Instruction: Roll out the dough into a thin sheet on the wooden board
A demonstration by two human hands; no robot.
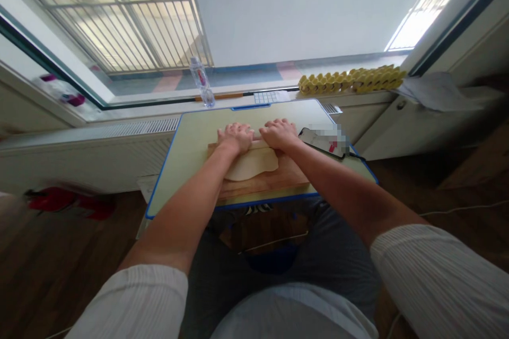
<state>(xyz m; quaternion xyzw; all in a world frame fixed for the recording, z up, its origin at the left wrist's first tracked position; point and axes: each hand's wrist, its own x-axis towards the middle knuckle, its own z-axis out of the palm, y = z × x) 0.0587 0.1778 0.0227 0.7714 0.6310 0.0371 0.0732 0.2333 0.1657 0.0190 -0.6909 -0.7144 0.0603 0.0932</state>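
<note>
A flat, pale sheet of dough [253, 163] lies on a wooden cutting board [270, 183]. Across the dough's far part runs a rolling pin [259, 144], of which only a short stretch shows between my hands. My left hand [237, 136] presses on its left part with the fingers curled over it. On the right part sits my right hand [279, 132], its fingers bent over the pin in the same way. Both hands hide most of the pin and the dough's far edge.
The board rests on a small pale table [175, 169] with a blue rim. A phone [324, 142] lies right of my right hand. Along the windowsill stand a clear plastic bottle [202, 82] and a row of yellow egg-carton-like trays [352, 79]. A radiator [99, 153] is behind the table.
</note>
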